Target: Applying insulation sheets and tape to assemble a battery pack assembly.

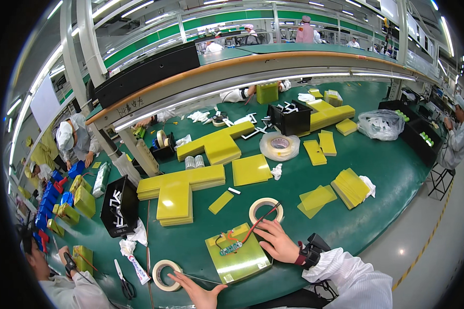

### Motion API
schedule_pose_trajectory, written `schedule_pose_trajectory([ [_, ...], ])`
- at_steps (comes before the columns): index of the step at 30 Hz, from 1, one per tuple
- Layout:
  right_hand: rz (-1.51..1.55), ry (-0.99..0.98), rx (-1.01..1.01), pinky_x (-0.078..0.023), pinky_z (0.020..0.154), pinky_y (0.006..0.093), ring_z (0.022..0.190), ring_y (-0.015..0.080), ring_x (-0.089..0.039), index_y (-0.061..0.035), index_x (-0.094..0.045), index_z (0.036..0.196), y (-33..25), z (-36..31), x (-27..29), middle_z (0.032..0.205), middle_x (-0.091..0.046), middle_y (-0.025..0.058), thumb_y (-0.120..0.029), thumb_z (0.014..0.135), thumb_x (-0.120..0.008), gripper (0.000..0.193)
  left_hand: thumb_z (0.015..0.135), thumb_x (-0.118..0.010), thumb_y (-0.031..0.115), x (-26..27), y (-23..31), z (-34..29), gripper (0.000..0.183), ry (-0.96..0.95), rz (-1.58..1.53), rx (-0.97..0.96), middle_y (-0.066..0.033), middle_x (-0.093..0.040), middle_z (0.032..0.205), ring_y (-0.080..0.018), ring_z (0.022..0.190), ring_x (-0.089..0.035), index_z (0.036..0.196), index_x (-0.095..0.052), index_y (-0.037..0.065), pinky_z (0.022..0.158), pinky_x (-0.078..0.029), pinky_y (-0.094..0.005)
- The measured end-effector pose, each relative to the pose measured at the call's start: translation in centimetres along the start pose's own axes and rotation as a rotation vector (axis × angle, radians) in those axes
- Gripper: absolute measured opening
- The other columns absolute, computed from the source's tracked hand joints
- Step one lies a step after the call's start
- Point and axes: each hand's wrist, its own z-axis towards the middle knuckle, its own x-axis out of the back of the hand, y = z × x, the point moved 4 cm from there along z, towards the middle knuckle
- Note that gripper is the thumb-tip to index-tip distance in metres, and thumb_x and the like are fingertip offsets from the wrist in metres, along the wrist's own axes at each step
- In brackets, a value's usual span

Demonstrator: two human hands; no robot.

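Observation:
In front of me lies a block wrapped in yellow-green sheet [242, 267], with a small green circuit board [231, 249] and red and black wires on its top. My right hand [279, 241] rests at the block's right side, fingers stretched flat beside the red wires. Below the block's left corner is my left hand [200, 293], thumb and fingers spread; its fingertips are by a roll of cream tape [160, 278]. A thin pale strip runs from near that roll toward the block's lower edge. A second tape roll [254, 207] lies just beyond the block.
Stacks of yellow sheets [172, 201] lie beyond, beside a black bin [119, 208] of white pieces. Scissors [125, 284] and a white tube [139, 270] lie left. A co-worker's arm [77, 288] is at the left edge; a shelf [252, 59] spans the bench.

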Motion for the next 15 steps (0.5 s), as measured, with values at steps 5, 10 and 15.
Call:
schedule_pose_trajectory([
  [5, -0.021, 0.017, -0.087, -0.025, 0.104, 0.0554, 0.125, 0.0306, -0.041, -0.0110, -0.057, 0.121, 2.8, 0.1, 0.5, 0.125, -0.050, 0.0128, -0.015, 0.087, -0.057, 0.035, 0.075, -0.078, 0.020, -1.9, -0.8, 0.0, 0.109, -0.195, -0.497, -0.083, -0.0279, -0.004, 0.152, -0.0367, 0.139, -0.021, 0.146, 0.000, -0.004, 0.110, -0.024, -0.0405],
  [10, -0.221, -0.241, -0.255, -0.027, 0.098, 0.0523, 0.116, 0.0259, -0.049, -0.0180, -0.060, 0.115, 1.8, 2.6, 1.8, 0.123, -0.054, 0.0075, -0.018, 0.078, -0.066, 0.038, 0.090, -0.056, 0.009, -2.3, 0.8, 0.4, 0.079, -0.326, -0.821, -0.095, -0.0219, -0.020, 0.151, -0.0312, 0.137, -0.027, 0.148, -0.004, 0.001, 0.108, -0.027, -0.0345],
  [15, -0.431, -0.308, -0.265, -0.039, 0.089, 0.0452, 0.108, 0.0278, -0.053, -0.0128, -0.060, 0.108, 2.2, 3.2, 0.6, 0.102, -0.057, 0.0078, -0.016, 0.069, -0.071, 0.041, 0.094, -0.050, 0.010, -1.7, 4.2, 0.7, 0.067, -0.272, -0.718, -0.122, -0.0223, -0.028, 0.148, -0.0294, 0.137, -0.028, 0.148, -0.012, 0.000, 0.107, -0.026, -0.0319],
])
